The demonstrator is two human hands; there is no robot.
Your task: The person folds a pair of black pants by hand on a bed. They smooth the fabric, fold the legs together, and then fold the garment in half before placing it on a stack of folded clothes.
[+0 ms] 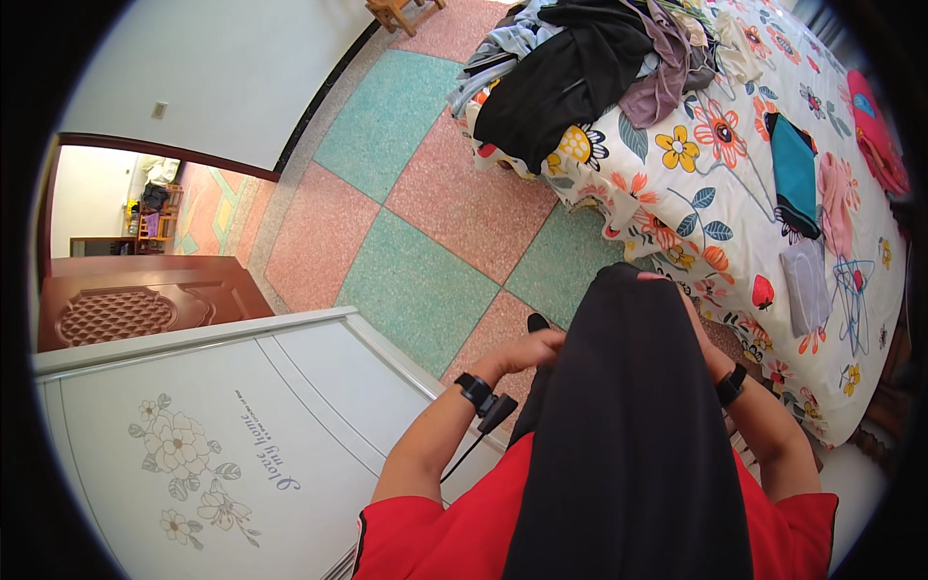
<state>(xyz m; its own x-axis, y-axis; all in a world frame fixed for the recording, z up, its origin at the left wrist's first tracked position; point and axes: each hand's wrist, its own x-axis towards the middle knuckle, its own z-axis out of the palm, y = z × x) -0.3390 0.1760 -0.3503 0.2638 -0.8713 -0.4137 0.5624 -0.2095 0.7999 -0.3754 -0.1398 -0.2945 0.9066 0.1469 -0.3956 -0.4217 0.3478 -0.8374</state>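
Observation:
A long black garment (631, 406) hangs lengthwise over the front of my red shirt, its far end narrow and rounded. At its left edge is my left hand (536, 349), fingertips hidden by the cloth; whether they grip it cannot be told. My right hand (685, 301) is shut on the garment's far right edge, mostly behind the fabric. On the flowered bedsheet (652, 188) ahead lies a heap of clothes with black trousers (565, 80) and a mauve garment (656, 80). Folded teal (795, 174) and grey (805, 286) garments lie further right, beside a pink one (835, 203).
Blue wire hangers (854, 304) lie on the bed's right part. A white cabinet (217, 435) with a flower print stands close on the left, before a brown carved door (145, 304). A wooden stool (406, 13) stands by the wall, on the tiled floor (428, 283).

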